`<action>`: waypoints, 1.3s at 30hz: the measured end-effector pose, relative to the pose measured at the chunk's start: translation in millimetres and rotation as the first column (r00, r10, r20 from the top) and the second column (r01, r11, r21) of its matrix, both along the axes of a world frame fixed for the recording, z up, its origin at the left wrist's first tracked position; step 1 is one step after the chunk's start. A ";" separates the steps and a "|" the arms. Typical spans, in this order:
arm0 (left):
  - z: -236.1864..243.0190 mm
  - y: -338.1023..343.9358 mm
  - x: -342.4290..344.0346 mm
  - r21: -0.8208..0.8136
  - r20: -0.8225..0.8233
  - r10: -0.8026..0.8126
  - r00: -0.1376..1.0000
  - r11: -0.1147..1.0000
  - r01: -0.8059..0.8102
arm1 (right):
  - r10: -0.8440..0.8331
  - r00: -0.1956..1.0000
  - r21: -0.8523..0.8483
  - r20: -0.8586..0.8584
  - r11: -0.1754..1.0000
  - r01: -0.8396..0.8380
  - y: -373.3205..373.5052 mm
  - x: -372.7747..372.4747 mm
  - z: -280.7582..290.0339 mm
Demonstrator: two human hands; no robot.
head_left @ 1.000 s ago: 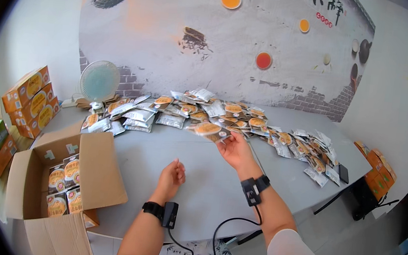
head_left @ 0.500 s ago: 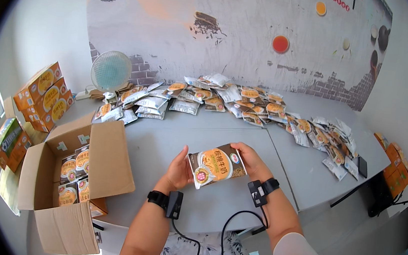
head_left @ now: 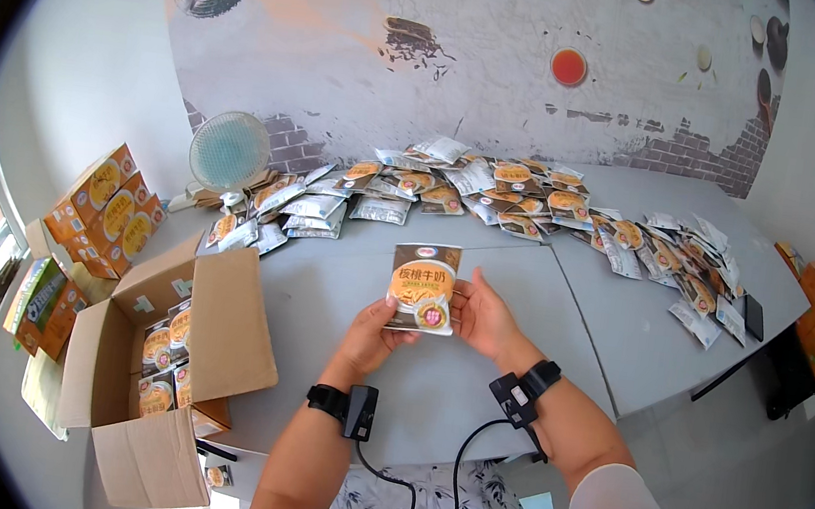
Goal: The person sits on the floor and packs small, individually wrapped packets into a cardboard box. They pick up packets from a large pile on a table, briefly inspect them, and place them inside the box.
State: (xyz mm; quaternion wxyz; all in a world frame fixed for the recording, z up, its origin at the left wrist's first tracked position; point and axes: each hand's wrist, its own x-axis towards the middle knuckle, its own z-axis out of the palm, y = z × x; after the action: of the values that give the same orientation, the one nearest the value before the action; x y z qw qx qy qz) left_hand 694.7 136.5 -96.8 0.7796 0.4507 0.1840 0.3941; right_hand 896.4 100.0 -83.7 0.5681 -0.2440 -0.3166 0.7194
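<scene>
In front of me, above the table, a brown and white food pouch [head_left: 426,269] with a round orange picture stands upright, its printed face toward me. My left hand [head_left: 369,343] pinches its lower left corner, thumb in front and fingers behind. At the pouch's right edge is my right hand [head_left: 488,320], its thumb raised and apart from its fingers; the fingertips touch or nearly touch the edge. To the left, an open cardboard box [head_left: 236,328] contains several similar pouches [head_left: 156,395].
A long heap of pouches [head_left: 416,183] lies along the back of the grey table [head_left: 348,248], a second pile [head_left: 697,272] to the right beside a dark phone [head_left: 753,318]. A small fan [head_left: 229,152] and orange cartons [head_left: 103,210] stand left. Wrist-device cables hang near my lap.
The pouch has turned from lying sideways and tilted to upright, and moved slightly up. My right hand has let go of its top corner and slid down along its right side.
</scene>
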 end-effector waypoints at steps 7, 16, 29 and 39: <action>7.1 -12.7 12.3 0.164 -0.126 0.072 0.989 0.985 -0.051 | -0.107 0.947 0.160 0.304 0.985 0.060 -3.3 -5.6 -10.8; 9.3 -12.7 8.8 0.367 -0.349 0.235 0.907 0.925 -0.099 | -0.173 0.930 0.232 0.324 0.968 0.100 -7.5 -10.8 -5.5; -6.8 -2.9 4.1 0.439 -0.219 0.456 0.863 0.836 -0.330 | -0.099 0.902 0.268 0.419 0.963 -0.019 -6.2 -21.0 -9.2; -13.3 1.9 9.6 0.326 -0.157 0.339 0.928 0.904 -0.275 | -0.132 0.903 0.227 0.409 0.973 0.039 -12.9 -25.9 -7.4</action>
State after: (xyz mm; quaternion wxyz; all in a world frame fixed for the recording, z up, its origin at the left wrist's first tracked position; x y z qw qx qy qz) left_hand 704.3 138.4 -110.1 0.6064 0.5674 0.2727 0.4858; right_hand 870.5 87.0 -91.1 0.5404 -0.3447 -0.4958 0.5859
